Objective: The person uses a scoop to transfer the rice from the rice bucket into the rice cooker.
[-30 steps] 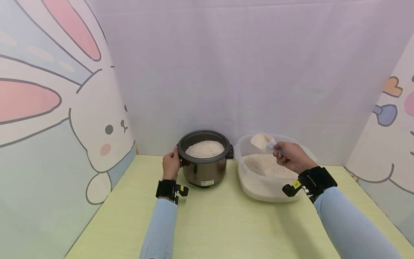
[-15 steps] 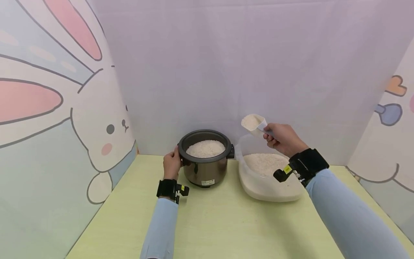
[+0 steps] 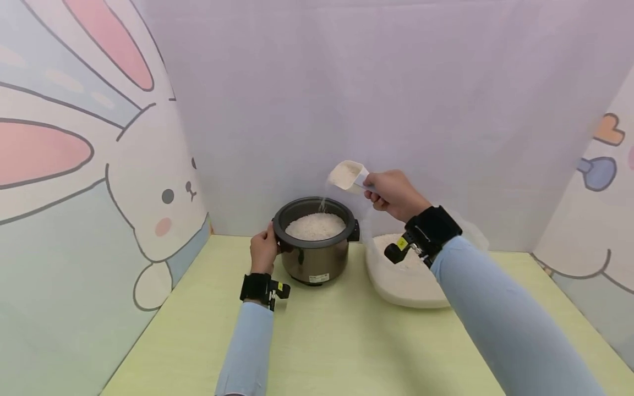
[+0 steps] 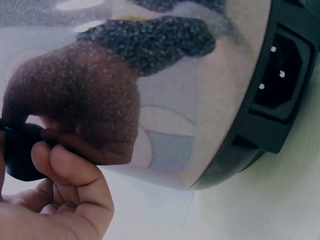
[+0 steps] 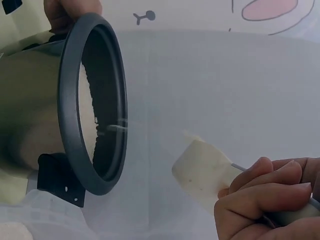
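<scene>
A dark, shiny rice cooker (image 3: 316, 261) without a lid stands on the table, with white rice (image 3: 317, 226) inside. My left hand (image 3: 262, 250) grips its left side handle (image 4: 22, 152); in the left wrist view the fingers curl round that black handle. Above the pot and to its right, my right hand (image 3: 396, 192) holds a white scoop (image 3: 349, 176) by its handle. The scoop is full of rice and tilts left. A thin stream of grains (image 3: 322, 204) falls from its lip into the pot, and shows as a streak at the rim in the right wrist view.
A translucent plastic tub (image 3: 396, 291) of rice stands right of the cooker, partly hidden by my right forearm. Behind hangs a pale curtain (image 3: 277, 110). Side panels with a cartoon rabbit (image 3: 148, 203) flank the light green table (image 3: 317, 341).
My right hand has lifted the full scoop out of the tub and carried it left over the cooker. Rice has started to fall. My left hand has stayed on the handle.
</scene>
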Tool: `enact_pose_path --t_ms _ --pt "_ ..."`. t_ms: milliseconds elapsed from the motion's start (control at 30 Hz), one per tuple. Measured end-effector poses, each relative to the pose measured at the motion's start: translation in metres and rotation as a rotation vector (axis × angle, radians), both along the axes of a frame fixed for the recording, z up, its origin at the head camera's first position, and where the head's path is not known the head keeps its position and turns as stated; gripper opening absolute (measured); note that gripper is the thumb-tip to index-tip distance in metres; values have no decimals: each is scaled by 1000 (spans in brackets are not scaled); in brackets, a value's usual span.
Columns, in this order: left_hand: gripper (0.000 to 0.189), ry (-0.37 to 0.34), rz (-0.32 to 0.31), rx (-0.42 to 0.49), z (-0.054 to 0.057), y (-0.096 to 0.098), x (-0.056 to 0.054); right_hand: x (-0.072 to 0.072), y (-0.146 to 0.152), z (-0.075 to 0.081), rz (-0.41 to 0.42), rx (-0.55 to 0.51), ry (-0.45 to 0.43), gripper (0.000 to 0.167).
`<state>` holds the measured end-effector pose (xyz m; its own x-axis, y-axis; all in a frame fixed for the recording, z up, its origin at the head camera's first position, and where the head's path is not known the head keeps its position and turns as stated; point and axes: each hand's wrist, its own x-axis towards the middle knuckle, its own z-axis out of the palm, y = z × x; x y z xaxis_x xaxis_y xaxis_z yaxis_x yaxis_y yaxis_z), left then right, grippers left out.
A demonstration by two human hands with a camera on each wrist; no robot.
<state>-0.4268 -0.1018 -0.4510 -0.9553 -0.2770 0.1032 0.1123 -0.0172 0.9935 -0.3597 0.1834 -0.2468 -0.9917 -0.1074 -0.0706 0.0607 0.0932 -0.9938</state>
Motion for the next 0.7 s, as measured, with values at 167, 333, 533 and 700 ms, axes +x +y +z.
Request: enact_pose_path --t_ms 167,333,533,700 --pt "48 -13 6 -4 -1 0 -1 -2 -17 2 16 52 9 26" --pt "48 -1 9 -6 0 0 0 -2 -25 4 37 95 39 29" --pt "49 -9 3 4 0 1 2 -3 -35 5 30 155 77 26" --pt "48 2 1 12 -1 2 2 -5 -41 4 31 201 101 26"
